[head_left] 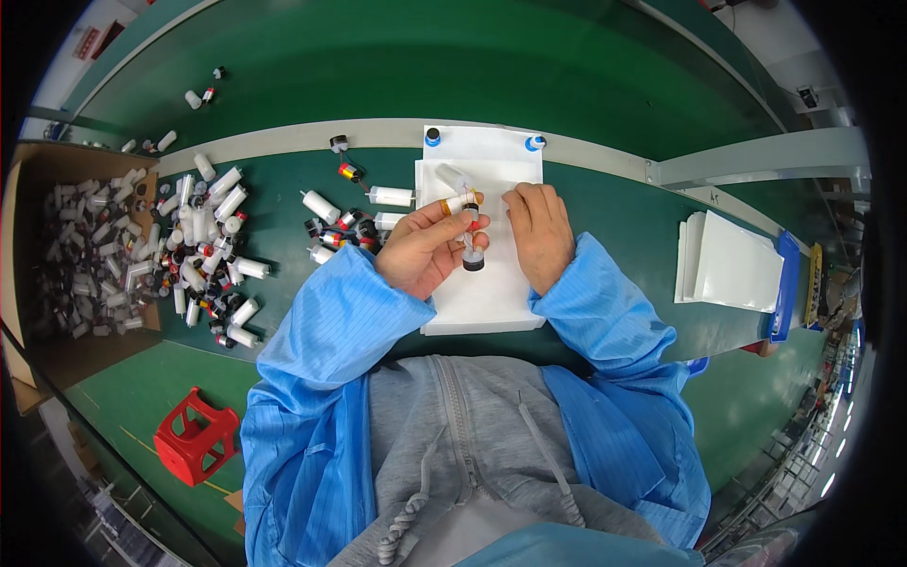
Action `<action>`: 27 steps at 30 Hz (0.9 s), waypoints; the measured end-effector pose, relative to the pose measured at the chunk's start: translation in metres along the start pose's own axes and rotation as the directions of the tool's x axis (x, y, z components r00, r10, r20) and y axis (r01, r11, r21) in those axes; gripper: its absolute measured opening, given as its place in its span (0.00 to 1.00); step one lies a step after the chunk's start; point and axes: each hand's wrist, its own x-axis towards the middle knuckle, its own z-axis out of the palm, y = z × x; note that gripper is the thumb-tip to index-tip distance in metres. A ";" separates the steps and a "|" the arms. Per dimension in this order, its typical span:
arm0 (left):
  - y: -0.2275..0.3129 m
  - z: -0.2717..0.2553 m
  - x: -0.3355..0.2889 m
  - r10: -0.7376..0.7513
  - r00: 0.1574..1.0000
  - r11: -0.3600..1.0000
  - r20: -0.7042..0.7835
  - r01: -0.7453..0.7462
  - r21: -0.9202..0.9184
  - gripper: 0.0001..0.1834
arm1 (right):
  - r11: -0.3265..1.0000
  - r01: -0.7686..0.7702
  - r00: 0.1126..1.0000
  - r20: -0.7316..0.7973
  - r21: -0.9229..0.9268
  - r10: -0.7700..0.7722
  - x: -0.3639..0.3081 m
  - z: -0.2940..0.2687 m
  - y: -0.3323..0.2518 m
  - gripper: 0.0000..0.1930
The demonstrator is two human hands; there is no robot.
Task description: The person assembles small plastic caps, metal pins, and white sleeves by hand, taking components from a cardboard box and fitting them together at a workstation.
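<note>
Over a stack of white sheets (pixel 482 307), my left hand (pixel 420 250) pinches a small part with a black cap (pixel 473 259), a red band and thin wires. A whitish piece with yellow edges shows at its index finger; I cannot make out whether it is a finger wrap. My right hand (pixel 540 231) lies on the sheets, palm down, fingers stretched out and holding nothing visible. Beyond my fingers, a translucent cylinder (pixel 453 177) lies tilted on the paper. Left of the sheets are white cylinders, one of them a white cylinder (pixel 390 196) close by the paper's edge.
A heap of white cylinders (pixel 203 227) with black and red parts covers the bench's left side. Beside it stands a cardboard box (pixel 19 227) full of similar ones. Two blue-and-black bottles (pixel 433 137) stand at the paper's far edge. More sheets (pixel 727 260) lie right; a red stool (pixel 196 437) stands below.
</note>
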 end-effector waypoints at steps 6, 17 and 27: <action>-0.003 -0.003 0.002 0.017 1.000 1.000 0.017 -0.017 0.007 0.17 | 0.996 -0.026 0.998 -0.060 -0.085 0.020 0.004 -0.011 -0.007 0.20; -0.002 -0.001 -0.002 0.016 1.000 0.998 -0.004 -0.016 0.057 0.17 | 0.999 -0.028 0.999 -0.027 0.039 0.029 -0.007 -0.006 -0.004 0.16; -0.034 0.021 0.032 -0.052 0.984 0.997 0.168 0.042 0.062 0.17 | 0.889 -0.148 0.973 -0.099 0.433 0.210 -0.011 0.001 0.017 0.13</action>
